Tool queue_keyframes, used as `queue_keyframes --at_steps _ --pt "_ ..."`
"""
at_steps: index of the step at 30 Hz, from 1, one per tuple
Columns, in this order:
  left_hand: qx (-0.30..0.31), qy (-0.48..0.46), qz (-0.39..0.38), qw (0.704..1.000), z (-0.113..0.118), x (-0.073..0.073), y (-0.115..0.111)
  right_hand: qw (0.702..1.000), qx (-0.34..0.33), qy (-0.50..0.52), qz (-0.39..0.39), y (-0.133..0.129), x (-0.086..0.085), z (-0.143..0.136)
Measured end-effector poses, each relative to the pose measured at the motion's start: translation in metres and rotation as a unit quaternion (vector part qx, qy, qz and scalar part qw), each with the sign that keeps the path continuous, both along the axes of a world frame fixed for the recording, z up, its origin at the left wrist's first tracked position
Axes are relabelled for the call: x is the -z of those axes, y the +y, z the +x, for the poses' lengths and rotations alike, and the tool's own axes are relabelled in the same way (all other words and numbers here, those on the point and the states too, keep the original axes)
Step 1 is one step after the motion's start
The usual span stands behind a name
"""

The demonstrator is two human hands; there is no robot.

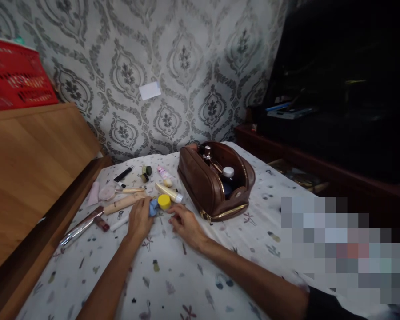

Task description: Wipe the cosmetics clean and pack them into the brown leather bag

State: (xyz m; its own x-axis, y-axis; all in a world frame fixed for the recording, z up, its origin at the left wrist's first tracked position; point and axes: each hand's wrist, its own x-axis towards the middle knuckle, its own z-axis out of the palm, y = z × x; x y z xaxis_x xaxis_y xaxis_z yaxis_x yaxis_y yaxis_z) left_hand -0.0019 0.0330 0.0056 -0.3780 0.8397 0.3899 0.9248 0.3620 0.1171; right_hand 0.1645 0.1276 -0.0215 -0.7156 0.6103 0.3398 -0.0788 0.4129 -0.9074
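Note:
My left hand is at the beige tube, beside a small blue item; its fingertips are hard to make out. Just right of the yellow-lidded jar is my right hand, fingers apart and holding nothing. A cream tube with a pale cap lies behind the jar. To the right stands an unzipped brown bag, with a white-capped bottle and other bottles inside.
Brushes, a silver tube, a dark pen and small jars lie on the patterned cloth. A wooden panel rises at left, below a red basket. Patterned wall behind.

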Motion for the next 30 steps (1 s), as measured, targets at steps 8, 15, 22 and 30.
queue_keyframes --at_steps 8,15,22,30 --pt "0.000 -0.004 -0.023 1.000 0.005 -0.010 -0.011 0.999 -0.026 0.001 -0.018 0.002 0.000 -0.001" --pt "0.017 0.010 0.051 0.999 -0.003 -0.007 -0.016 0.999 -0.027 0.001 -0.018 -0.001 -0.001 0.000" --pt "0.046 -0.004 0.070 0.996 -0.005 -0.001 -0.017 1.000 -0.012 -0.005 0.009 -0.001 -0.003 0.001" --pt "0.077 -0.054 0.085 0.992 -0.008 0.003 -0.013 1.000 -0.015 -0.009 -0.002 -0.001 -0.002 0.000"
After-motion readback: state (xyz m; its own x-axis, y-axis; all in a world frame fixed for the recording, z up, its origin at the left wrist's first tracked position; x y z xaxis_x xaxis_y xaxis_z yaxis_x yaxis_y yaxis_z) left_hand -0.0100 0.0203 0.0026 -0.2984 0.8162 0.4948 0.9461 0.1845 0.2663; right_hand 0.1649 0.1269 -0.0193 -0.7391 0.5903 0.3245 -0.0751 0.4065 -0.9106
